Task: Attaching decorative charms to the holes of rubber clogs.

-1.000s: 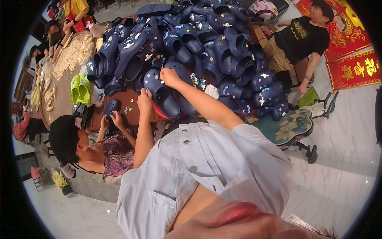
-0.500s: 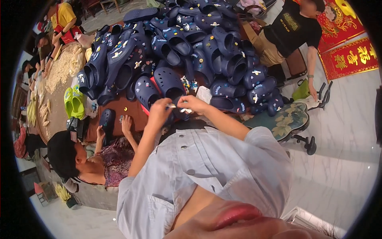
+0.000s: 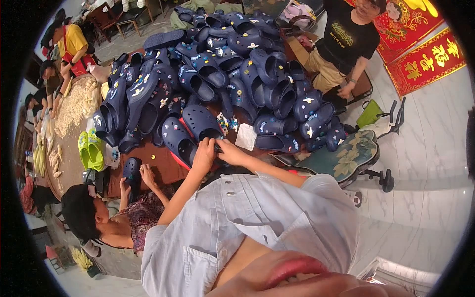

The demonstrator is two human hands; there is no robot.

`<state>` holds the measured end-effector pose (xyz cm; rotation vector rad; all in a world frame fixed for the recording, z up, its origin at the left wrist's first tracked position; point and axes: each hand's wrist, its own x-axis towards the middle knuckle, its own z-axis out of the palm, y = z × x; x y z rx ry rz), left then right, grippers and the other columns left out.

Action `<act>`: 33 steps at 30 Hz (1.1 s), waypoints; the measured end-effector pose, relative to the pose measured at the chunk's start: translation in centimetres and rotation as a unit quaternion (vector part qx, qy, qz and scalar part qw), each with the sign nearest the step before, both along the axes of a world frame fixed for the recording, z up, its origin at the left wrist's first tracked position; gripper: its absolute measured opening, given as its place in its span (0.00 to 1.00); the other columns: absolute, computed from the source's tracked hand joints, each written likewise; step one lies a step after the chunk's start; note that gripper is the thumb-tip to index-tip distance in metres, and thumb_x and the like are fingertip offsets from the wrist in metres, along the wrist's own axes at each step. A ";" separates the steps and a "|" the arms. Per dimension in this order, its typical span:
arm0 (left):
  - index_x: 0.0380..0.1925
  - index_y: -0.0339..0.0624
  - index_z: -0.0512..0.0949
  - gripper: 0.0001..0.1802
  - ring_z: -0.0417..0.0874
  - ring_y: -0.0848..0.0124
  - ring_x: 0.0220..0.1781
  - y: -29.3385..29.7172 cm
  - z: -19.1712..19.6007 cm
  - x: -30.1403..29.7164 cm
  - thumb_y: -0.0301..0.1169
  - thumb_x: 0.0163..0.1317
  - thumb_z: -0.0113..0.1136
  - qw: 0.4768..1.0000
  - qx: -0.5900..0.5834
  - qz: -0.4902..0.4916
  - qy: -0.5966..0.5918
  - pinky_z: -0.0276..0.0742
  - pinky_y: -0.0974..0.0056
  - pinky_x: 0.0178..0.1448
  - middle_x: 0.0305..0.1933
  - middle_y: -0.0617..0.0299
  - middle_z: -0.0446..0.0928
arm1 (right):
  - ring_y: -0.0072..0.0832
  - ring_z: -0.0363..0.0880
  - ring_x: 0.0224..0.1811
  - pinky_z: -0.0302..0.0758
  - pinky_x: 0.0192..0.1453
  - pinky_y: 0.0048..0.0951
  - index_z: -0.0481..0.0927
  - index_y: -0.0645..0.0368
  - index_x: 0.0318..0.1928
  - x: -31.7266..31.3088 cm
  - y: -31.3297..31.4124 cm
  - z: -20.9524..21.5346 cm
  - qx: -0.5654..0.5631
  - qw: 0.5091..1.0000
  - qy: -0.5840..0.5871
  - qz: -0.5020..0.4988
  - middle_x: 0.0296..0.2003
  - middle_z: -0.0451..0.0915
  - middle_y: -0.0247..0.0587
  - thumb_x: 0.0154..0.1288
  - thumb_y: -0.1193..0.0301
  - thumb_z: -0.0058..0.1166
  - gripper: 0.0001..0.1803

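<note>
L hand (image 3: 203, 155) & R hand (image 3: 231, 153) meet by navy clog's (image 3: 202, 120) near end, fingers bent, clamped on smth? Can't tell.

Likely home workroom: clog pile (image 3: 210, 72), red banners (image 3: 428, 62), marble-look floor (image 3: 420, 148).

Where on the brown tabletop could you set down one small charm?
One bare patch of brown tabletop lies between the small yellow piece and the plain navy clogs. Crowded: the decorated navy pile; right of the plain clogs, loose charms and white paper; and their near end, where left hand and right hand are close together.
</note>
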<state>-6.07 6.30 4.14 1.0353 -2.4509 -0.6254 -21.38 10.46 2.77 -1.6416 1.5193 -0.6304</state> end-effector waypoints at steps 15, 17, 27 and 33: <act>0.57 0.43 0.67 0.34 0.76 0.43 0.44 0.1 1.9 0.4 0.16 0.45 0.57 0.996 0.079 0.008 0.045 0.75 0.50 0.43 0.45 0.45 0.71 | 0.65 0.56 0.65 0.62 0.67 0.45 0.68 0.77 0.46 0.2 -0.1 1.2 -0.085 0.994 0.050 0.057 0.63 0.46 0.80 0.55 0.80 0.47 0.18; 0.58 0.45 0.67 0.33 0.76 0.43 0.44 0.2 1.1 0.6 0.17 0.48 0.55 0.996 0.067 0.001 0.051 0.75 0.49 0.43 0.45 0.45 0.71 | 0.62 0.57 0.65 0.60 0.68 0.42 0.71 0.73 0.47 0.1 -0.1 1.0 -0.027 0.997 0.036 0.065 0.63 0.50 0.75 0.54 0.79 0.50 0.18; 0.50 0.43 0.74 0.22 0.79 0.51 0.43 0.2 3.1 0.9 0.22 0.52 0.58 0.990 -0.021 0.058 0.128 0.77 0.55 0.42 0.46 0.50 0.74 | 0.48 0.77 0.45 0.74 0.49 0.39 0.79 0.68 0.39 -2.0 -1.7 5.1 -0.146 0.988 0.042 0.041 0.39 0.78 0.55 0.57 0.75 0.51 0.11; 0.38 0.39 0.79 0.11 0.82 0.57 0.38 -2.2 4.1 4.5 0.23 0.54 0.60 0.953 -0.072 0.242 0.165 0.77 0.60 0.40 0.37 0.52 0.80 | 0.29 0.82 0.29 0.75 0.35 0.28 0.81 0.62 0.40 -2.9 -5.6 5.8 -0.071 0.994 -0.056 -0.061 0.28 0.81 0.45 0.61 0.71 0.54 0.10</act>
